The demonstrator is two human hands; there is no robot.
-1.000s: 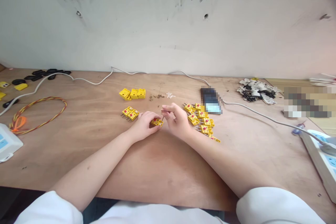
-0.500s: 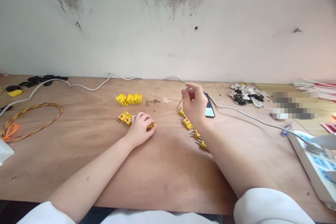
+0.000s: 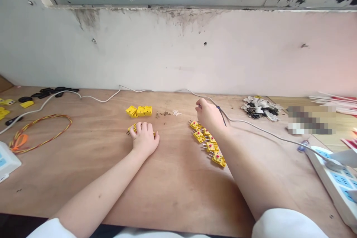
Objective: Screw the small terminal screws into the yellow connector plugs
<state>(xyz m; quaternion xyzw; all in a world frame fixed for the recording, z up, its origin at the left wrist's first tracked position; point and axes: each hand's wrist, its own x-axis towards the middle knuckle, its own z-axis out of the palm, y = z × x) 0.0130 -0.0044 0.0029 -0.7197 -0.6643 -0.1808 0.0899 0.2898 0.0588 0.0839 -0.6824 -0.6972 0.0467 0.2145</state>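
My left hand [image 3: 144, 139] lies over a small cluster of yellow two-pin plugs [image 3: 129, 129], fingers curled round them; most of the cluster is hidden beneath it. My right hand [image 3: 209, 113] is raised above the far end of a slanting row of yellow plugs [image 3: 210, 147] with metal pins and red dots. Its fingers are closed, and only a small dark bit shows between them, too little to name. Behind the left hand sit several yellow plug covers [image 3: 141, 111]. Small brass screws [image 3: 164, 113] and clear plastic pieces [image 3: 176, 112] lie to their right.
A white cable [image 3: 259, 125] crosses the table to a power strip [image 3: 334, 178] at right. Black and white parts [image 3: 260, 108] are heaped at the back right. At left are a coiled red-yellow wire [image 3: 41, 117], black pieces [image 3: 50, 92] and a white box [image 3: 8, 161].
The view has tilted up, showing more window frame. My left hand has shifted left over the plugs. My right hand has turned, and the thin shaft seen at its fingers no longer shows.
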